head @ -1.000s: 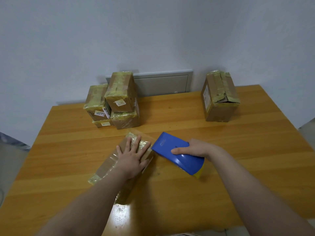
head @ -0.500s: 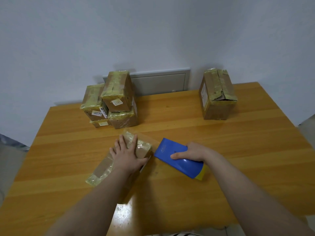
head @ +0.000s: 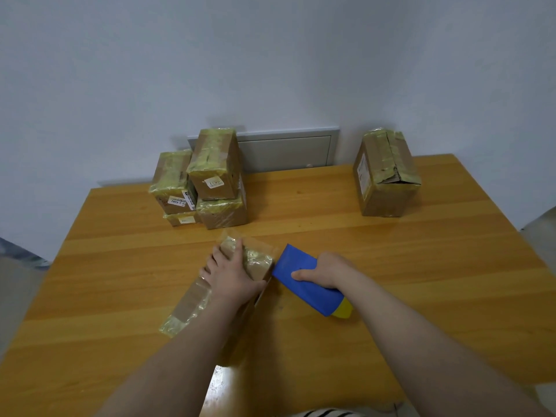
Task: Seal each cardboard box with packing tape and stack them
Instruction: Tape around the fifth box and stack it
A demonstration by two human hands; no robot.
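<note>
A long flat cardboard box [head: 192, 305] wrapped in yellowish tape lies in front of me on the wooden table [head: 421, 266]. My left hand [head: 231, 275] presses flat on its top, fingers spread toward the far end. My right hand [head: 326, 270] grips a blue tape dispenser [head: 304, 284] with a yellow end, its nose touching the box's right edge. A stack of several taped boxes [head: 207, 179] stands at the back left. One larger taped box [head: 385, 173] stands alone at the back right.
A grey wall panel [head: 285, 149] sits behind the table, between the stack and the lone box. The white wall runs along the table's far edge. Bare wood lies to the right of the dispenser and at the near left.
My left hand has slid a little to the left along the box top. The dispenser has drawn closer to the box's right edge. The boxes at the back have not moved.
</note>
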